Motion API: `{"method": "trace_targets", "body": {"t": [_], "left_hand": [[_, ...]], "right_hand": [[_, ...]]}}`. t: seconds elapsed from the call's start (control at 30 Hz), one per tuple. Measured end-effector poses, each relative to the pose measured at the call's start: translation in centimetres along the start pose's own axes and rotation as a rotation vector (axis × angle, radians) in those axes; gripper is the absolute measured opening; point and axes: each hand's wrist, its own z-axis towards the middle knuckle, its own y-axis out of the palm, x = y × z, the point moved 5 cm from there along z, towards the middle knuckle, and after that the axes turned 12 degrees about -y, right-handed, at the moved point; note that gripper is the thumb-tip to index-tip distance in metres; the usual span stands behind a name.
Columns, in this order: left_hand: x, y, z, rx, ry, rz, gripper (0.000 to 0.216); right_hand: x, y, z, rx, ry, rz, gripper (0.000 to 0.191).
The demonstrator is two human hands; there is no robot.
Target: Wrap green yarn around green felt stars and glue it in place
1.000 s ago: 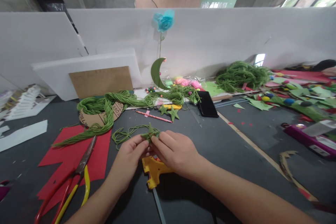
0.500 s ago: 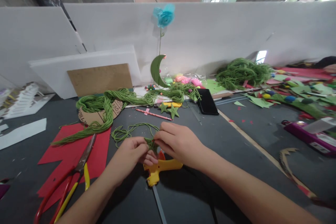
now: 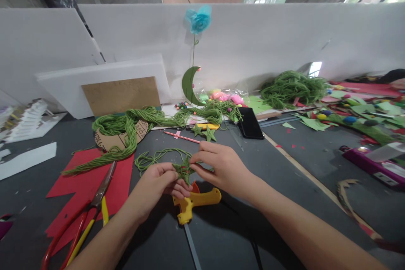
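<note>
Between my hands is a small star [image 3: 184, 171] being wrapped in green yarn, with a bit of red showing on it. My left hand [image 3: 163, 180] pinches the star's left side. At its right edge, my right hand [image 3: 218, 166] is closed, with thumb and fingertips on the green yarn. A loose loop of yarn [image 3: 155, 158] lies on the table behind my left hand and runs to the star. Just below the hands lies a yellow hot glue gun [image 3: 202, 198] with a grey glue stick [image 3: 192, 247] sticking out of it.
Red-and-yellow-handled scissors [image 3: 95, 206] rest on red paper [image 3: 122, 185] at left. Behind are a green yarn hank [image 3: 117, 122], two finished green stars [image 3: 208, 133], a pencil [image 3: 186, 137], a black phone [image 3: 251, 123] and a green crescent moon [image 3: 189, 84]. A purple device [image 3: 368, 164] lies right.
My right hand has shifted slightly right and away from my left, drawing at the yarn. More of the green star now shows between the hands. The left hand stays nearly in place.
</note>
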Motion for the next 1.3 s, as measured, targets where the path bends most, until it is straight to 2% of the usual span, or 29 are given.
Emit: {"method": "trace_targets", "body": {"t": [0.2, 0.4, 0.53, 0.67, 0.83, 1.03, 1.13, 1.3], "left_hand": [[0.0, 0.1, -0.1, -0.045, 0.033, -0.008, 0.011], [-0.4, 0.2, 0.1, -0.022, 0.014, 0.063, 0.012], [-0.5, 0.5, 0.0, -0.050, 0.002, 0.127, 0.013], [-0.7, 0.7, -0.1, -0.085, -0.023, 0.165, 0.012], [-0.8, 0.8, -0.2, -0.121, -0.027, 0.170, 0.010], [-0.9, 0.9, -0.4, -0.165, -0.038, 0.215, 0.013], [-0.7, 0.8, -0.5, -0.135, 0.016, 0.215, 0.014], [0.0, 0.6, -0.6, -0.095, 0.150, 0.149, 0.015]], "right_hand": [[1.0, -0.2, -0.1, 0.048, 0.159, 0.243, 0.011], [-0.1, 0.3, -0.1, 0.048, -0.020, 0.091, 0.019], [-0.2, 0.7, -0.1, -0.015, -0.042, 0.072, 0.019], [-0.2, 0.6, 0.1, -0.080, -0.016, 0.165, 0.016], [0.4, 0.7, 0.0, -0.116, 0.126, 0.359, 0.011], [1.0, 2.0, -0.3, -0.187, 0.298, 0.696, 0.009], [1.2, 2.5, -0.4, -0.204, 0.376, 0.797, 0.010], [1.6, 3.0, -0.7, -0.127, 0.466, 0.860, 0.010]]}}
